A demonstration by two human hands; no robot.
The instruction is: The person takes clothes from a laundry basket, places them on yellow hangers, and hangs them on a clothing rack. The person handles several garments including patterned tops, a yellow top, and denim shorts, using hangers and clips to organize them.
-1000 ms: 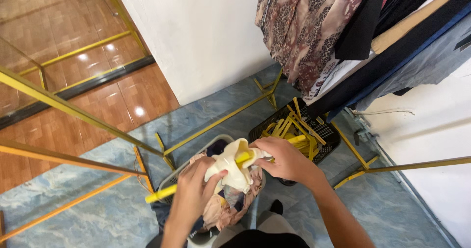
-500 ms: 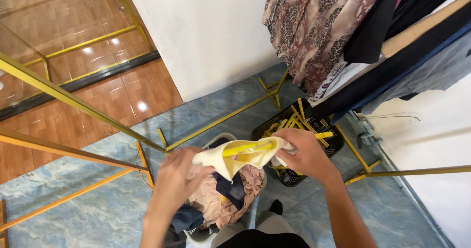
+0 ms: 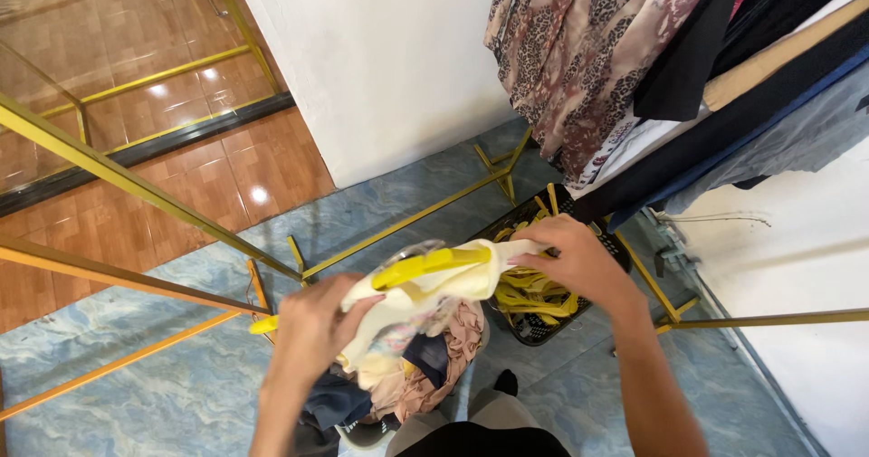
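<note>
Both hands, left [image 3: 312, 330] and right [image 3: 579, 260], grip the cream garment [image 3: 425, 290] stretched between them.

A white wall corner [image 3: 380, 68] is seen jutting into the middle. Blue marbled floor tiles [image 3: 163, 366] are laid below it, and glossy reddish-brown tiles [image 3: 181, 158] beyond a dark threshold strip [image 3: 136, 154], where bright light is reflected. Yellow metal rails [image 3: 136, 190] are crossed at the left.
</note>
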